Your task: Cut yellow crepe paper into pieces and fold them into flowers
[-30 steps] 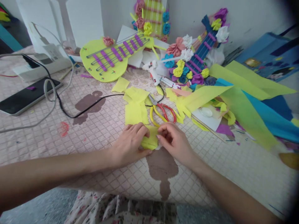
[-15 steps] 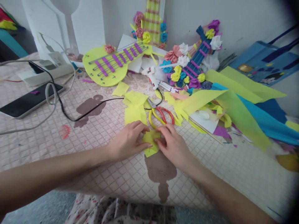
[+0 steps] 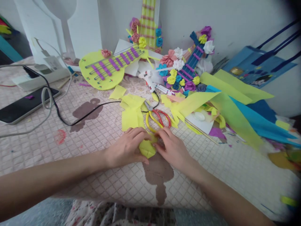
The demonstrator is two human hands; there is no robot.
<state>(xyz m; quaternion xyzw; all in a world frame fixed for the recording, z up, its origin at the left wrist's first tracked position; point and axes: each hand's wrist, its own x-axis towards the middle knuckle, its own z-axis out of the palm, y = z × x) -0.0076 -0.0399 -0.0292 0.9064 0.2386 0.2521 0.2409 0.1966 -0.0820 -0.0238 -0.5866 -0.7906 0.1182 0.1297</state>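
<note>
A small folded piece of yellow paper (image 3: 147,148) lies on the quilted pink tablecloth (image 3: 98,125) near the front edge. My left hand (image 3: 128,147) pinches its left side with curled fingers. My right hand (image 3: 170,147) grips its right side, fingers bent and pressed on the fold. Both hands rest on the cloth just in front of the red and yellow scissors (image 3: 157,117). More yellow paper pieces (image 3: 131,110) lie right behind my left hand.
A white glue gun (image 3: 147,78) with a black cord lies behind the scissors. Yellow and blue paper guitars (image 3: 105,67) with paper flowers (image 3: 172,67) stand at the back. Large yellow and blue sheets (image 3: 235,100) spread to the right. A phone (image 3: 21,105) and cables lie at left.
The yellow piece has been folded smaller and more compact between my fingers. Both hands stayed in place, and the view shifted slightly.
</note>
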